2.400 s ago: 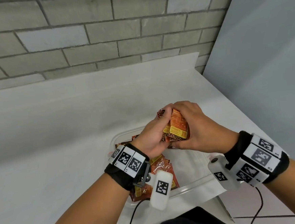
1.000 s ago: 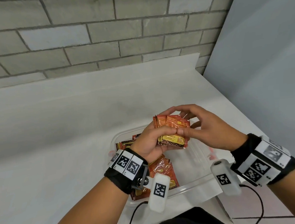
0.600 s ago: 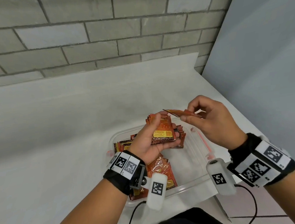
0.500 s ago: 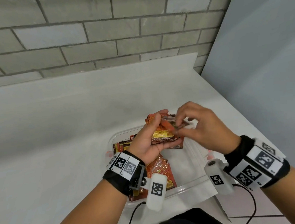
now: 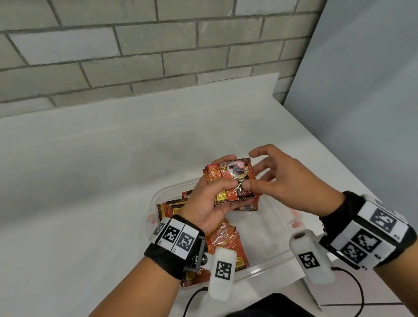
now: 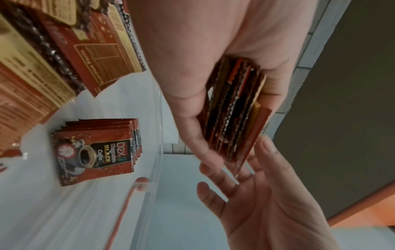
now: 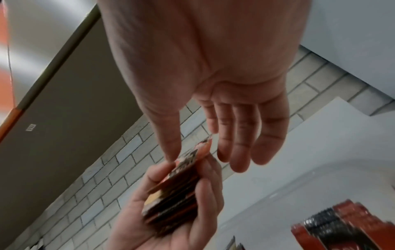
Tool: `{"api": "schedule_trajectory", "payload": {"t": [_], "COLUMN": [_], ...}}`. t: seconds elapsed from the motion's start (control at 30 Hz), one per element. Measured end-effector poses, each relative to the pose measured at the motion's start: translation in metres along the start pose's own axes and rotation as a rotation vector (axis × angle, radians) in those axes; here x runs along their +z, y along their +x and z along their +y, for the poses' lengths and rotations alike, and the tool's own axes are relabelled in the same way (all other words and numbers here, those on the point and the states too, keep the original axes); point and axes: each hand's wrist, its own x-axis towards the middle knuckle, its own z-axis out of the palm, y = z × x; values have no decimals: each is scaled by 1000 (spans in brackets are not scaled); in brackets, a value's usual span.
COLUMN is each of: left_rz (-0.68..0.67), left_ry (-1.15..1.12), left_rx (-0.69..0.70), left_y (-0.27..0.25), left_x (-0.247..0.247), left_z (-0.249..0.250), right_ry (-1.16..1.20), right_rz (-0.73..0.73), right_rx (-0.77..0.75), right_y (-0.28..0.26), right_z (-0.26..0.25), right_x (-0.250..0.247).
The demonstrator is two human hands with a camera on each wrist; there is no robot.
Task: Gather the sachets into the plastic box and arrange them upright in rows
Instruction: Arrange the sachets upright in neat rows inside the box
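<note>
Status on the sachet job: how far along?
Partly done. One small row of sachets stands upright inside the plastic box. In hand: the left hand grips a stack of sachets above the box, with the right hand open beside it. Left: seating that stack, plus the loose sachets lying flat in the box.

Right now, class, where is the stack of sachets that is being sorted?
In the head view the stack of sachets is gripped in the left hand, above the plastic box, with the open right hand touching its right side.
</note>
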Motion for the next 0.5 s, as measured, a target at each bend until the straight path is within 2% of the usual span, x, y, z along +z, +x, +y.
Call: {"api": "schedule_trajectory", "payload": {"t": [0.13, 0.4, 0.5], "left_rz": [54, 124, 156], "left_ry": [-13, -62, -52], "left_rx": [35, -12, 8], "left_y": [1, 1, 2], "left_x": [-1, 1, 3], "left_z": [0, 2, 3], "right_ry": [84, 375, 442], "right_rz": [-14, 30, -10], "right_rx": [100, 153, 201], "right_y": [-3, 7, 9], "right_z": [1, 1, 1], "right_x": [10, 5, 1]}}
